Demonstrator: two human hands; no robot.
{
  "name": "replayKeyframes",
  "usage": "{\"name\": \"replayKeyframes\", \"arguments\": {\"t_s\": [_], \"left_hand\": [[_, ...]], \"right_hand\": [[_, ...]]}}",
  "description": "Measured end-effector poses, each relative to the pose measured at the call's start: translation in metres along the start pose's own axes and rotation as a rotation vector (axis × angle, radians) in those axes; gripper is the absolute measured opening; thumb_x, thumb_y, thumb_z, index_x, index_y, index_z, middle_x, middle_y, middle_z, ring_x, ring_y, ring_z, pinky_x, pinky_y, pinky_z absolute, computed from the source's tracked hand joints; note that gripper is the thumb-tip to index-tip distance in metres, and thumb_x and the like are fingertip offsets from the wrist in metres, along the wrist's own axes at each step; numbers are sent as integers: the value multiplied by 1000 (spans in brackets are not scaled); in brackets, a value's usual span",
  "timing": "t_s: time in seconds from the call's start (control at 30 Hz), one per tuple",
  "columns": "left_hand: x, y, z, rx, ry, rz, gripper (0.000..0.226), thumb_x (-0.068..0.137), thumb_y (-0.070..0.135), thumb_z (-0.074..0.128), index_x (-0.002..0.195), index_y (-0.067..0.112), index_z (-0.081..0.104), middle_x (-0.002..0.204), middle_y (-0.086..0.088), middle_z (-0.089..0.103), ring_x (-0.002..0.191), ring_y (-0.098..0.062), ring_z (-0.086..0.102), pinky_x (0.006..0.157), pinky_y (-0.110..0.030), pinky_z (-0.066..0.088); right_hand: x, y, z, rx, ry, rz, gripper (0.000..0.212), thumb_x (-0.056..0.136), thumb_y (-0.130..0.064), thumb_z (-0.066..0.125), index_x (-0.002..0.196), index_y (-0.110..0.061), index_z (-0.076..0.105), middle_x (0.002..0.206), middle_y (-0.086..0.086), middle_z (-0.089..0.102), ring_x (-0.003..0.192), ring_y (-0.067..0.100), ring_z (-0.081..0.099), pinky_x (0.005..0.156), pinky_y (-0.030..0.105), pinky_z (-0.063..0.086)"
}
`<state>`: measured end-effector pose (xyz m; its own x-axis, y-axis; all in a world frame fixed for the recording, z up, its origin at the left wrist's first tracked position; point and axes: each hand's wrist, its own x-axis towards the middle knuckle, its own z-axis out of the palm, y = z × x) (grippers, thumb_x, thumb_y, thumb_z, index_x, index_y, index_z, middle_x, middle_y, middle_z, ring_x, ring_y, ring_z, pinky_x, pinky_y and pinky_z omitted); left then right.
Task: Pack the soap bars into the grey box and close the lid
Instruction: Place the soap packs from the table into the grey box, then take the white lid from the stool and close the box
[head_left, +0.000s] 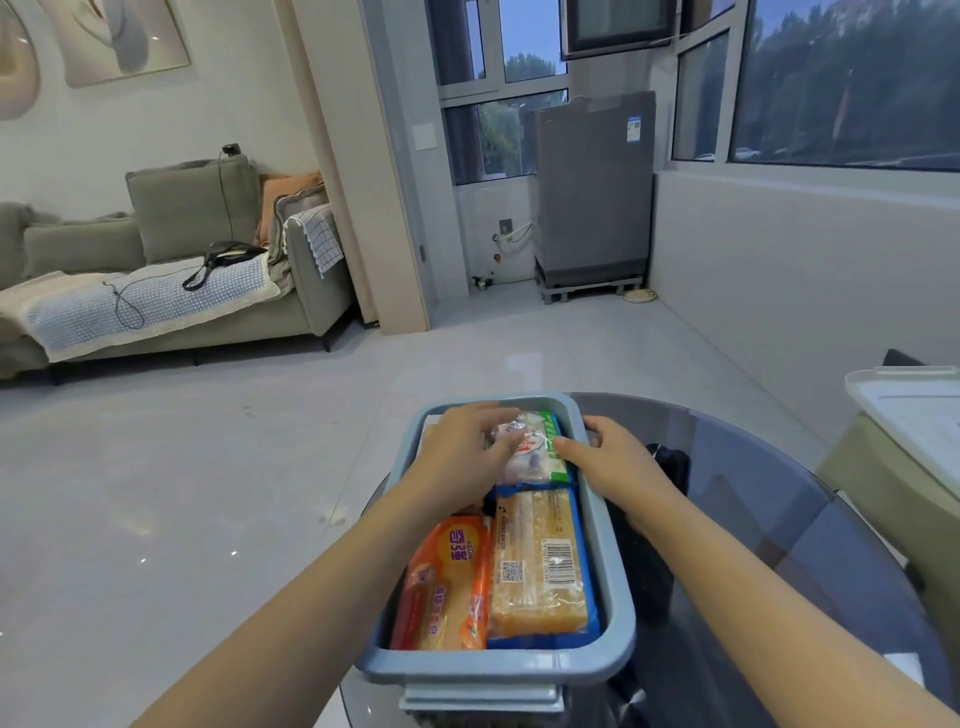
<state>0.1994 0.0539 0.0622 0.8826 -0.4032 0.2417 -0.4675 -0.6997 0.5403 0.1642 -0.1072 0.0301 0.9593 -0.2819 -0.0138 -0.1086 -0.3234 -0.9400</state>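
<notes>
In the grey box (615, 587) | green-wrapped soap (537, 447) under left hand (462, 452), fingers flat, together | right hand (610, 449) curled over rim, thumb on soap | orange bar (449, 582), yellow bar (540, 561) packed.

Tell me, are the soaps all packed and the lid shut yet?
Nearly packed. The orange soap and the yellow soap already lie in the grey box. The left hand presses the green-and-white soap in at the far end while the right hand steadies the rim. The box is open; the lid comes next.
</notes>
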Motion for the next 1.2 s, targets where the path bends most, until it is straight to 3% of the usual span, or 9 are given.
{"name": "replayKeyframes", "arguments": {"t_s": [0.1,0.2,0.33,0.47,0.6,0.77,0.9,1.1,1.2], "left_hand": [[-19,2,-12,187,83,-83,37,93,32,43,129,28,54,137,1,53,126,-20,44,104,-43,37],[-44,-4,-16,428,-4,-231,47,94,35,39,141,31,34,149,-6,33,135,-28,29,106,-47,28],[-63,-10,-13,338,-27,-342,56,94,40,42,146,27,25,155,-11,17,142,-30,13,111,-47,24],[-50,-3,-11,160,-11,-264,56,89,42,51,140,22,37,137,-6,47,127,-26,42,101,-40,38],[-18,8,0,52,-83,-110,35,85,39,56,112,17,56,111,-5,66,103,-22,58,86,-39,48],[21,17,18,-6,-207,7,75,84,48,58,146,16,29,145,-7,46,127,-23,47,90,-24,33],[28,24,28,32,-250,84,75,85,52,55,148,23,25,146,-6,45,126,-21,48,91,-25,36],[-29,27,16,-1,-58,21,38,87,41,50,124,37,53,123,7,63,100,-9,56,84,-28,45],[-80,19,22,81,151,-194,48,88,40,50,135,30,46,142,-3,45,133,-20,38,106,-38,31]], "right_hand": [[0,0,3,34,19,11,36,90,-29,55,122,-13,53,91,-6,60,70,-1,56,48,15,38],[-3,0,5,70,74,4,20,91,-24,54,108,-15,59,78,-11,60,66,0,57,45,14,39],[-11,3,4,154,144,-20,8,90,-19,55,84,-22,60,73,-10,63,66,5,62,47,18,43],[-23,11,-8,233,257,-36,23,88,-15,57,70,-30,59,71,-10,65,63,4,64,44,16,43],[-32,25,-23,334,442,-14,13,86,-14,56,82,-18,68,70,-7,69,58,4,65,43,18,45],[-44,40,-35,498,664,70,18,87,-18,56,105,-12,55,83,2,67,66,12,67,44,20,46],[-52,54,-48,367,666,115,31,85,-20,59,110,-3,53,93,12,68,68,16,65,44,22,44],[-34,42,-86,40,576,69,68,84,-25,64,141,-17,29,142,13,30,110,19,45,82,30,41],[-12,35,-97,-131,402,53,56,92,-30,53,142,-13,36,149,13,29,134,27,33,108,37,29]]}}
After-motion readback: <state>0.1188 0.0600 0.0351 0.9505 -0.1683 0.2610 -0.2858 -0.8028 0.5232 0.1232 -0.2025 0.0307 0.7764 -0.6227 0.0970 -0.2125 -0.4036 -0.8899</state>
